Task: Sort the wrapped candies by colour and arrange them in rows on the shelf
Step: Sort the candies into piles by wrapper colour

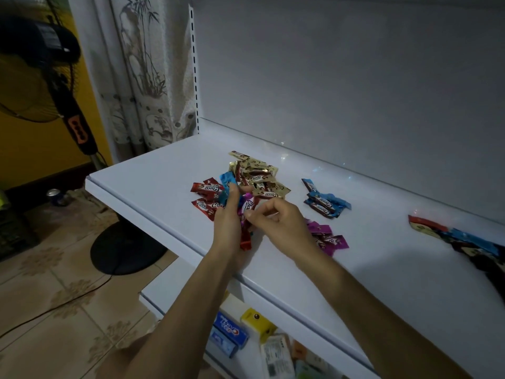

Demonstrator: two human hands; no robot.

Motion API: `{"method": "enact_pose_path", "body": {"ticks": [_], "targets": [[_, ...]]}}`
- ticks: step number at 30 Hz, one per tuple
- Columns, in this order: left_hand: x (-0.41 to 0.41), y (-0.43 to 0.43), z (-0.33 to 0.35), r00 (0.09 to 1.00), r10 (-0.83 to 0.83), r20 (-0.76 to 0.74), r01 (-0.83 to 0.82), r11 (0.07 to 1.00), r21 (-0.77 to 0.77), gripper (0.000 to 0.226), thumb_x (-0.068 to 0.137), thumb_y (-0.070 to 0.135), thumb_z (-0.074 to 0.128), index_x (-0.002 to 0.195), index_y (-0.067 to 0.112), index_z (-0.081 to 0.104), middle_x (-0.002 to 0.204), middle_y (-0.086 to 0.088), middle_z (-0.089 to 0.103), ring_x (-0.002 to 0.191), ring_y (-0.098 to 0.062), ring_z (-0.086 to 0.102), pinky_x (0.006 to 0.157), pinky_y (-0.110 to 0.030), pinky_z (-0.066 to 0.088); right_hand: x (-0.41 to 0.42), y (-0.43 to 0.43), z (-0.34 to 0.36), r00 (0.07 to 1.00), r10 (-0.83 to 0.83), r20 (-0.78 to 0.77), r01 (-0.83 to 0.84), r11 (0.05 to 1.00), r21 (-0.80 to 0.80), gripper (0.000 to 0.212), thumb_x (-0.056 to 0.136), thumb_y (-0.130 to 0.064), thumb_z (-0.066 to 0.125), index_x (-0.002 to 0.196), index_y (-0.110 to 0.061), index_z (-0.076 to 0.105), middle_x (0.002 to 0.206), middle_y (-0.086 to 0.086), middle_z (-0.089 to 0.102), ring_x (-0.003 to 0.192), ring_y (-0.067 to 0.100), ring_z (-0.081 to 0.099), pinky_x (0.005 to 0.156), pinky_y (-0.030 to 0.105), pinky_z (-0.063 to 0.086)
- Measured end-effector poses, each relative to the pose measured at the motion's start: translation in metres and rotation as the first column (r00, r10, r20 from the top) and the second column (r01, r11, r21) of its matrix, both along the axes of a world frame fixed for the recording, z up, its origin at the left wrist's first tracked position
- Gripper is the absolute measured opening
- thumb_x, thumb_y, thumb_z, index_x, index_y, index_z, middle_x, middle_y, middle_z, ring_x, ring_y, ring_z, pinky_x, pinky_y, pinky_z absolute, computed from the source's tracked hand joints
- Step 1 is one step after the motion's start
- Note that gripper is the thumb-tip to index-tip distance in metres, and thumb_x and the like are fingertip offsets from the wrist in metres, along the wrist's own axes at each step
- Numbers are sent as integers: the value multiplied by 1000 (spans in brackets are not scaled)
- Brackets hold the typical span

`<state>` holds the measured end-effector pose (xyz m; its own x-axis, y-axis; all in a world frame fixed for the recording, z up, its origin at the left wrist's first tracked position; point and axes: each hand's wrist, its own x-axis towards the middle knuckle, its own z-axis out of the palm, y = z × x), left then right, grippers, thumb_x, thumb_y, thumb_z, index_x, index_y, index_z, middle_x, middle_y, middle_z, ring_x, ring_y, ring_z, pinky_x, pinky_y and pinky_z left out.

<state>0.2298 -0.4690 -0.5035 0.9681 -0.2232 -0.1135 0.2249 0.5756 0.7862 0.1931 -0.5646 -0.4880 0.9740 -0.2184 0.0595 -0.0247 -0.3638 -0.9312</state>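
Holding a small bunch of mixed wrapped candies, the left hand (228,222) hovers just above the glossy white shelf board (153,181), its fingers closed around red, purple and blue wrappers; a blue-wrapped candy (226,184) sticks up past its fingertips and a red-wrapped candy (245,240) hangs out below the palm. The right hand (278,222) is close beside it, thumb and forefinger pinched on the end of a purple-wrapped candy (248,206) that sits between the two hands.

On the shelf, the candies lie in loose colour groups. A heap of gold-wrapped candies (257,176) lies behind the hands, towards the white back panel (341,77). A few red-wrapped candies (205,196) lie left of the left hand. A cluster of blue-wrapped candies (325,203) lies to the right, apart from the gold heap. Several purple-wrapped candies (328,239) lie just beside the right wrist, partly hidden by it. At the far right edge a dark plastic packet (464,242) with red and blue printing lies on the shelf.

Below, a lower shelf holds a blue toothpaste box (228,335) and a yellow box (258,322). A black standing fan (35,77) stands on the tiled floor at left
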Motion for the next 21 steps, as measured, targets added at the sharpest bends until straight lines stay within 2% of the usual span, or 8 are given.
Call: {"method": "enact_pose_path", "body": {"ticks": [3,5,8,11,14,16,19,21], "targets": [[-1,-4,-1,991,26,135,-45,989,140,48,85,55,50,111,18,67,111,-7,71,109,-23,65,103,-47,46,1,-3,8,1000,5,-28,0,984,178,9,84,-24,70,82,-16,66,70,-10,61,61,-5,57,50,9,40],[1,-4,-5,992,20,124,-36,991,126,42,88,53,49,108,20,68,107,-4,72,106,-20,66,99,-42,48,1,-4,11,1000,-2,-19,7,968,252,9,84,-20,70,82,-13,65,68,-8,62,60,-2,56,48,9,40],[3,-1,-4,998,5,57,-3,999,-36,37,98,41,43,107,14,67,87,-6,65,74,-17,61,66,-27,51,1,-7,11,998,-67,-14,68,933,354,7,88,-16,65,85,-12,60,63,-8,62,56,1,55,48,14,40],[2,1,-2,999,23,43,-23,1000,8,31,101,34,44,107,13,65,67,1,48,52,-8,39,45,-19,34,-5,-14,14,992,-129,-17,127,933,337,1,90,-15,62,91,-14,61,72,-7,66,58,1,59,53,16,44],[-5,-3,-4,980,-43,195,-17,956,293,13,100,32,47,100,22,55,62,4,52,52,-7,44,50,-20,38,-16,-34,12,978,-193,79,187,980,74,5,89,-19,64,94,-21,64,81,-7,67,68,1,63,58,12,48],[-12,-7,-5,944,-150,293,11,904,427,3,100,30,48,99,27,48,67,2,55,54,-6,45,50,-17,39,-25,-54,10,967,-224,121,240,960,-143,6,87,-23,67,90,-27,64,83,-8,68,77,9,66,69,25,55],[-17,-9,-3,886,-262,383,28,854,520,3,99,23,51,96,23,52,70,0,57,52,-5,44,49,-15,38,-32,-78,3,972,-232,32,229,914,-333,5,86,-27,67,85,-32,66,84,-14,67,84,10,65,86,43,52],[-16,-7,-1,862,-281,422,18,849,528,7,97,21,54,91,21,57,69,0,58,53,-6,44,48,-15,38,-34,-85,-6,964,-264,-24,208,808,-551,4,87,-33,65,86,-34,69,90,-15,67,91,10,61,94,42,43]]}}
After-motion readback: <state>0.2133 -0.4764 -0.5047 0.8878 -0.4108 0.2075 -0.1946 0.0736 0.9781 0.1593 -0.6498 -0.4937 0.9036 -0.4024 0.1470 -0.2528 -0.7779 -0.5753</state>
